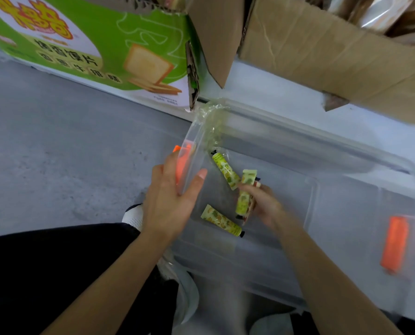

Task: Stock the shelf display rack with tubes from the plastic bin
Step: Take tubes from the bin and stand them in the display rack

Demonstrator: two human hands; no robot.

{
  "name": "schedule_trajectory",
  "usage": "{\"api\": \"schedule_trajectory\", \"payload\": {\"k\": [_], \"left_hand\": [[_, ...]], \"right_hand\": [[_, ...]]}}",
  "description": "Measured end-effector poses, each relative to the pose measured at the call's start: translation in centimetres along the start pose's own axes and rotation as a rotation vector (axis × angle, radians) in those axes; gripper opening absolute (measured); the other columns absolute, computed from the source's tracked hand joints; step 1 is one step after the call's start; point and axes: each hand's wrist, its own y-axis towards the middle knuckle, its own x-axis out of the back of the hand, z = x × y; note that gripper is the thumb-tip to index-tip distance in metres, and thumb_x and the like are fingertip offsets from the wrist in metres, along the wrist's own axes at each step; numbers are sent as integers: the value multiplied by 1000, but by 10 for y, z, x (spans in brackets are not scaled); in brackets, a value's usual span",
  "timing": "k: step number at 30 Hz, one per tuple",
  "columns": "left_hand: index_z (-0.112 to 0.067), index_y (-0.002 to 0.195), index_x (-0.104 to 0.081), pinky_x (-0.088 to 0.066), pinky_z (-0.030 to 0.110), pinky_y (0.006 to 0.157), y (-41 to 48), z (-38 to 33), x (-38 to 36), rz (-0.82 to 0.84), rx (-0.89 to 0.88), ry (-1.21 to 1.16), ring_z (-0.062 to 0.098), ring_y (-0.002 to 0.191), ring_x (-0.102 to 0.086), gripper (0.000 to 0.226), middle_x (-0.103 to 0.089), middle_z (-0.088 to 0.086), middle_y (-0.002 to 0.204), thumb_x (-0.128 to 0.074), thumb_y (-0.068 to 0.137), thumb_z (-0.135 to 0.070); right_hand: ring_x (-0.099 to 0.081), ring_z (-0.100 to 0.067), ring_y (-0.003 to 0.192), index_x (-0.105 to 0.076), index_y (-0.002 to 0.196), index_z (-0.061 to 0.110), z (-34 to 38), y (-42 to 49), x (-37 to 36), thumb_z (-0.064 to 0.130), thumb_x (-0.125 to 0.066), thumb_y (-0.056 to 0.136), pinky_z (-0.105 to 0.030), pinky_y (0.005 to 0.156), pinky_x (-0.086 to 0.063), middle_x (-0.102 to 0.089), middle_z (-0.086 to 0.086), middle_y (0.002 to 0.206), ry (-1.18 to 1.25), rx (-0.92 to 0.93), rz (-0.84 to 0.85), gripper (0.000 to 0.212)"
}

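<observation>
Yellow-green squeeze tubes with black caps sit in a clear plastic bin (334, 151) on a grey floor (44, 141), seen from the head camera looking down.

The left hand (170, 199) clasps the bin's end wall, thumb inside and fingers outside. It is right beside an orange latch (182, 163). The right hand (264, 206) is inside the bin with its fingers curled round a small bundle of tubes (244, 201). Blur hides the count, but there are at least two.

One loose tube (225, 171) lies on the bin floor just beyond the bundle, cap pointing away. A second loose tube (222, 221) lies nearer the person, cap toward the right. Another orange clip (394, 243) shows on the bin's opposite end.

A green printed carton (81, 44) and a brown cardboard box (322, 56) hang over the far side. The display rack is not in view.

The tubes look light, soft-walled and glossy, so they would likely slide against one another in a handful. The safest hold is probably across the middle of the barrels — not the flat crimped end or the cap. They seem sturdy, though a hard squeeze might dent them. The loose ones lie flat and could be pinched by the barrel sides.
</observation>
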Motion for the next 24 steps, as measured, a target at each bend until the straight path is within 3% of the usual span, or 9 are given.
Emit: {"api": "schedule_trajectory", "payload": {"k": [2, 4, 6, 8, 11, 16, 20, 24], "left_hand": [[-42, 139, -35, -41, 32, 84, 0, 0, 0, 0, 4, -1, 20, 101, -53, 63, -49, 1, 120, -50, 80, -59], [-44, 139, -34, -38, 31, 82, 0, 0, 0, -3, 1, 2, 17, 96, -50, 62, -48, 0, 120, -51, 81, -58], [-44, 139, -33, -37, 30, 82, 0, 0, -1, -7, 3, 7, 14, 94, -48, 61, -48, 0, 120, -52, 83, -59], [-44, 139, -33, -39, 32, 83, 0, 1, -1, -7, -3, 6, 15, 95, -49, 61, -48, 0, 121, -51, 83, -62], [-45, 139, -33, -41, 34, 86, 0, 1, -1, -4, -9, -4, 17, 99, -51, 62, -48, 0, 121, -50, 82, -63], [-44, 140, -33, -41, 34, 86, 0, 0, -3, -15, -17, 21, 17, 100, -51, 59, -47, 0, 121, -53, 86, -56], [-43, 140, -33, -45, 40, 89, 1, -1, -1, -12, 2, 31, 20, 100, -53, 60, -47, 1, 120, -50, 84, -58], [-44, 140, -33, -44, 36, 85, 1, -2, -2, -26, -19, 42, 18, 95, -52, 59, -47, 0, 117, -49, 85, -58]], "right_hand": [[-68, -21, 77, -68, 95, 4, -10, -7, 3, 17, -75, 76, -38, 77, -57, -72, -11, 84, -271, 36, 46, 24], [-67, -16, 75, -64, 94, 2, -17, -11, 5, 18, -75, 78, -31, 70, -56, -69, -9, 83, -522, 22, 107, 25], [-67, -20, 82, -62, 98, 3, -23, -10, 3, 22, -77, 76, -35, 75, -55, -67, -13, 89, -658, 7, 136, 33], [-66, -25, 91, -60, 94, 8, -29, -6, -2, 27, -78, 73, -38, 77, -55, -65, -16, 94, -720, -7, 148, 34], [-59, -19, 87, -52, 83, 14, -31, -3, -12, 26, -78, 73, -31, 71, -49, -58, -5, 89, -811, -15, 168, 30], [-53, -16, 89, -54, 100, 12, -29, -1, -24, 28, -82, 69, -28, 73, -47, -52, 0, 94, -1015, -6, 222, 45], [-56, -18, 79, -50, 71, 18, -38, 4, -23, 34, -85, 62, -29, 64, -43, -51, 3, 74, -1025, 92, 130, 40], [-50, -13, 65, -48, 66, 16, -38, 1, -18, 36, -83, 65, -27, 56, -36, -48, 3, 65, -1016, 134, 143, 40]]}}
